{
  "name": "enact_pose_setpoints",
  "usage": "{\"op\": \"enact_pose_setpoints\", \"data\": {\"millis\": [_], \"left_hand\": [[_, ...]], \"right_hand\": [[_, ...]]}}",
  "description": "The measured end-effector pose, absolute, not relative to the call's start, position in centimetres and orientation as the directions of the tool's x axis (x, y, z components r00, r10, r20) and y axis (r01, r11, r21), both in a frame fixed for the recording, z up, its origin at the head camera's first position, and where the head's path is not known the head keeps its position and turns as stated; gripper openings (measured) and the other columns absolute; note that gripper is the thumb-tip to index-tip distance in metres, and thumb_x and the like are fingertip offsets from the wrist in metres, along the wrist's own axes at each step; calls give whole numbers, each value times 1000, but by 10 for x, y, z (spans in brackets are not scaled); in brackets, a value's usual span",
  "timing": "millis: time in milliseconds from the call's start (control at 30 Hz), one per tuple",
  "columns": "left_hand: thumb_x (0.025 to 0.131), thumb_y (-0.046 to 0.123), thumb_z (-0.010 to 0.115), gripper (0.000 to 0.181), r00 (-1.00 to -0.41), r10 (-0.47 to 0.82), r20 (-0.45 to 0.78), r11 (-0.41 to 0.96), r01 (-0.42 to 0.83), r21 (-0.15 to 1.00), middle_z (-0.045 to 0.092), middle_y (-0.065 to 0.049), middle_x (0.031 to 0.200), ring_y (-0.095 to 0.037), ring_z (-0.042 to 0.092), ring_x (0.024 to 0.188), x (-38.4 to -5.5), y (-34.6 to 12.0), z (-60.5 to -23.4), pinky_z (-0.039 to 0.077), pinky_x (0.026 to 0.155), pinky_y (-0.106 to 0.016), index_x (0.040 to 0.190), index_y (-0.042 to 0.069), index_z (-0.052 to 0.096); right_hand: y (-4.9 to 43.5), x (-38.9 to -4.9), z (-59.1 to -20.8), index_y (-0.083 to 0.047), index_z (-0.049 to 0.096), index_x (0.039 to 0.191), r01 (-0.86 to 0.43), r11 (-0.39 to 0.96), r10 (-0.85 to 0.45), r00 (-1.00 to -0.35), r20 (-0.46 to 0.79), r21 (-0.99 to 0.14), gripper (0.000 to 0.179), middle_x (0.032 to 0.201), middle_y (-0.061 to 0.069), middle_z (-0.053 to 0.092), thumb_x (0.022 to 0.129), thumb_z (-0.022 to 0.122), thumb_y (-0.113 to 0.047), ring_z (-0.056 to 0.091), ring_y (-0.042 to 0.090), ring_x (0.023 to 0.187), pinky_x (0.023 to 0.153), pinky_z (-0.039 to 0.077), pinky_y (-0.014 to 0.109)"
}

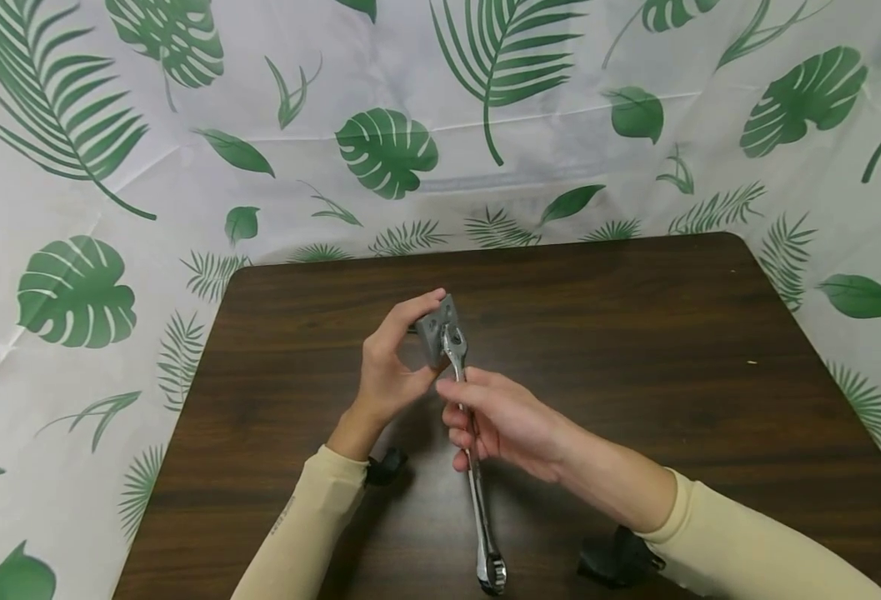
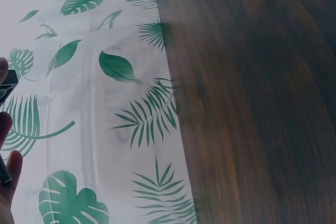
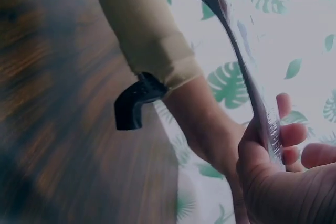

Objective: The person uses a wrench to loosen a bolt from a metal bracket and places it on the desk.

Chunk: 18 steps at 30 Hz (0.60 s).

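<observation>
One long, shiny metal wrench [image 1: 478, 497]

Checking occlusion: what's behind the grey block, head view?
Table behind the grey block, plus a dark stub poking out at image left. The block's far face and whatever it covers are hidden.

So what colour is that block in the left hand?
The block is grey; it shows best in the head view.
</observation>
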<state>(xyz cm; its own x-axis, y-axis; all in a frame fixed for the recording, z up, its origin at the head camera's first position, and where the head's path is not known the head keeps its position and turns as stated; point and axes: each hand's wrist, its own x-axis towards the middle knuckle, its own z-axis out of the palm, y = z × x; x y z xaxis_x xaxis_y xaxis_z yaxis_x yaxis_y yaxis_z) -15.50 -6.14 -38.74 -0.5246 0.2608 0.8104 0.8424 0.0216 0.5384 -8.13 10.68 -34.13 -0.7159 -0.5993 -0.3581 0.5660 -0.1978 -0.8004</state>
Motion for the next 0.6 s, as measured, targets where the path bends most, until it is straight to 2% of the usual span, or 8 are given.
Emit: {"op": "enact_pose_setpoints", "data": {"millis": [133, 200, 367, 600], "left_hand": [[67, -18, 72, 55, -508, 272, 817, 11, 851, 526, 58, -29, 124, -36, 59, 113, -155, -60, -388, 48, 89, -32, 119, -13, 53], [67, -18, 72, 56, -513, 266, 816, 5, 847, 531, 58, -29, 124, -36, 59, 113, -154, -59, -387, 48, 88, -32, 119, -13, 53], [66, -18, 73, 56, -522, 251, 815, 4, 843, 538, 58, -30, 124, -37, 58, 114, -153, -57, -385, 47, 92, -34, 119, -13, 54], [66, -20, 73, 56, -532, 233, 814, 20, 840, 543, 59, -30, 122, -38, 58, 115, -153, -58, -383, 45, 96, -38, 118, -15, 54]], "right_hand": [[109, -84, -338, -3, 37, 120, 567, -222, -612, -714, -340, -793, 29, 75, 3, 40, 104, 46, -25, 43, 14, 60, 63, 54, 35], [109, -85, -339, -3, 36, 120, 569, -223, -616, -712, -338, -792, 28, 75, 3, 40, 105, 44, -25, 43, 14, 60, 63, 54, 35], [107, -86, -345, -4, 35, 123, 549, -175, -597, -719, -355, -817, 29, 74, 4, 42, 107, 39, -28, 43, 15, 59, 63, 52, 35], [108, -95, -354, -7, 38, 109, 448, -22, -527, -765, -370, -894, 25, 73, 3, 37, 107, 37, -32, 38, 16, 56, 54, 46, 32]]}}
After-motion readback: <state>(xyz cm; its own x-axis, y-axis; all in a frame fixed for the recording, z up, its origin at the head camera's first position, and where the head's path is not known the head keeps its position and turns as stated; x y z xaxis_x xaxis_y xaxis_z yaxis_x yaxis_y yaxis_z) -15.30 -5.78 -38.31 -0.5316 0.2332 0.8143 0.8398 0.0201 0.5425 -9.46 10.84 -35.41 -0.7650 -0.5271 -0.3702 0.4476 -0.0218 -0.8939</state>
